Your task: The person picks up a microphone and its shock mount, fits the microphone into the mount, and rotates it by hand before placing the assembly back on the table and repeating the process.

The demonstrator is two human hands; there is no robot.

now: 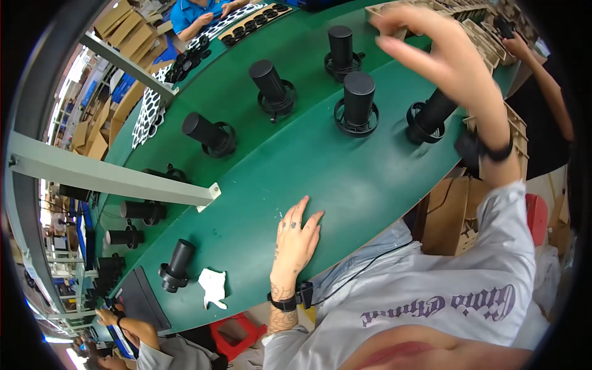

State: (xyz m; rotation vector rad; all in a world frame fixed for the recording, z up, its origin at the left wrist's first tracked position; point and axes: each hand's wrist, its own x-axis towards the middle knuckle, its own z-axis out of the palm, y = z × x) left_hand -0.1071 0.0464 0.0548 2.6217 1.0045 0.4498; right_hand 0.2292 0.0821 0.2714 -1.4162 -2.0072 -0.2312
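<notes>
My left hand (pixel 298 237) lies flat on the green table (pixel 345 191), fingers spread, holding nothing. My right hand (pixel 447 58) is raised over the far right of the table, somewhat smeared by motion; thumb and fingers are apart with nothing between them. Below its wrist leans a black cylinder (pixel 435 114) in a round ring base, looking like a microphone in a mount; my forearm partly covers it. Similar black cylinders stand nearby: one upright (pixel 359 98), another behind it (pixel 340 49), and tilted ones (pixel 268 83) (pixel 206 132) farther left.
A pale metal beam (pixel 111 176) crosses the left side. Near the left end are a black cylinder (pixel 179 265), a white crumpled cloth or glove (pixel 213 287) and a dark mat (pixel 139 299). Other people work at the far side, right and lower left. Wooden crates (pixel 481 46) stand far right.
</notes>
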